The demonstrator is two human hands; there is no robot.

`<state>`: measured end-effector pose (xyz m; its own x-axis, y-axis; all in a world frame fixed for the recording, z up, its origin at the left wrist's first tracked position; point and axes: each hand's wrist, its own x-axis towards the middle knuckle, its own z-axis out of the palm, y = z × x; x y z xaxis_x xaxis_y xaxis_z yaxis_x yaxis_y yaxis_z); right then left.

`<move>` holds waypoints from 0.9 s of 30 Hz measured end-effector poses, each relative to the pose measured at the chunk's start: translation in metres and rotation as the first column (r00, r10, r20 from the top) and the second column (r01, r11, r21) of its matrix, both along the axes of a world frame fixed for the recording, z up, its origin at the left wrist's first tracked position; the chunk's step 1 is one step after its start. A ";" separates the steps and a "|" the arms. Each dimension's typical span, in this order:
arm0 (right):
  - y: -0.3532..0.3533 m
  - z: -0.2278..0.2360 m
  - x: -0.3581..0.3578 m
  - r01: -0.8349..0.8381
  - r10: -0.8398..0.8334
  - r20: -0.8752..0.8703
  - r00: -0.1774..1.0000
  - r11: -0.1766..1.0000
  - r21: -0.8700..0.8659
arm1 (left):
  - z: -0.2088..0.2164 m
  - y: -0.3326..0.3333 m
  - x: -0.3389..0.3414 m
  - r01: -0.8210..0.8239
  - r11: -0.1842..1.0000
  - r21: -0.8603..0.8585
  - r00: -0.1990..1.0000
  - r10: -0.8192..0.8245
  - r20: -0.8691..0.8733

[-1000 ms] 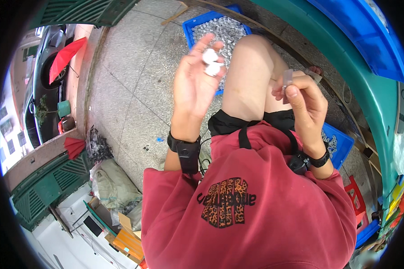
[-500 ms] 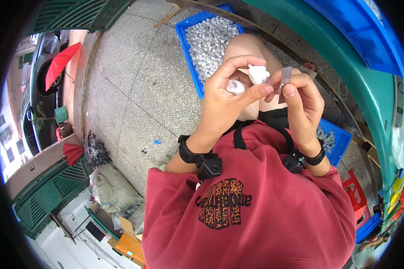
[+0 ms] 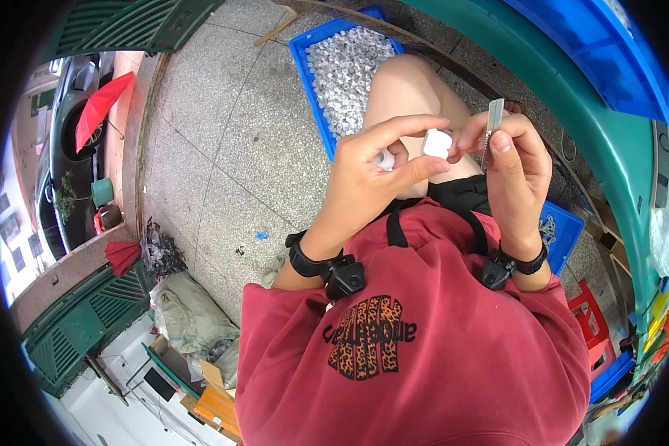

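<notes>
Pinched between the thumb and index finger of my left hand (image 3: 368, 163) is a small white plastic part (image 3: 436, 144). A second white plastic part (image 3: 383, 159) sits in the curled fingers of the same hand. My right hand (image 3: 522, 165) grips a thin, flat, greyish strip like a blade (image 3: 495, 117) that stands upright between thumb and fingers. Its fingertips are close beside the pinched part; whether they touch it I cannot tell. Both hands are held above my bare legs (image 3: 409, 89).
Ahead on the speckled floor (image 3: 238, 149) is a blue tray (image 3: 311, 100) heaped with small white parts. Another blue tray (image 3: 571, 232) with pale ring-like pieces lies by my right forearm. A green curved edge (image 3: 572, 89) and a red stool (image 3: 591, 320) are at right; sacks (image 3: 193, 312) lie at left.
My right hand and the strip have shifted to the right, with the strip now tilted slightly. The pinched white part has turned, showing a smoother, squarer side.
</notes>
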<state>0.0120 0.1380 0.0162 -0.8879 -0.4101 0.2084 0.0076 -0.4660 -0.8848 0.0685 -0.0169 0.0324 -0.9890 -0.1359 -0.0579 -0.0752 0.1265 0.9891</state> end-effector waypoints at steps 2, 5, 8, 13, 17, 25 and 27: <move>0.004 0.000 -0.002 -0.003 0.006 -0.053 0.999 0.998 0.060 | 0.002 -0.005 0.002 0.019 1.000 0.022 1.000 -0.019 -0.004; 0.003 0.000 0.001 -0.020 0.033 -0.114 0.993 0.994 0.111 | 0.003 -0.002 0.002 0.011 0.995 0.100 1.000 -0.009 -0.018; 0.001 0.001 0.005 -0.023 0.040 -0.126 0.991 0.991 0.131 | 0.005 0.001 0.004 -0.007 0.973 0.229 1.000 0.012 -0.023; -0.002 0.000 0.006 0.040 0.008 -0.205 0.979 0.973 0.229 | 0.011 0.002 0.006 0.002 0.943 0.332 1.000 -0.010 0.021; -0.002 0.000 0.006 0.047 0.000 -0.189 0.982 0.968 0.247 | 0.009 0.003 0.006 -0.008 0.937 0.349 1.000 0.005 0.008; -0.003 0.000 0.006 0.057 -0.007 -0.192 0.981 0.966 0.253 | 0.009 0.004 0.005 0.000 0.932 0.363 1.000 0.004 -0.009; -0.003 0.000 0.005 0.059 -0.010 -0.191 0.982 0.966 0.251 | 0.010 0.004 0.005 -0.011 0.932 0.361 1.000 0.015 -0.008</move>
<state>0.0175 0.1348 0.0161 -0.8577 -0.4410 0.2644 -0.1811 -0.2221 -0.9581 0.0736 -0.0128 0.0423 -0.9882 -0.1203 -0.0949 -0.0638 -0.2405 0.9686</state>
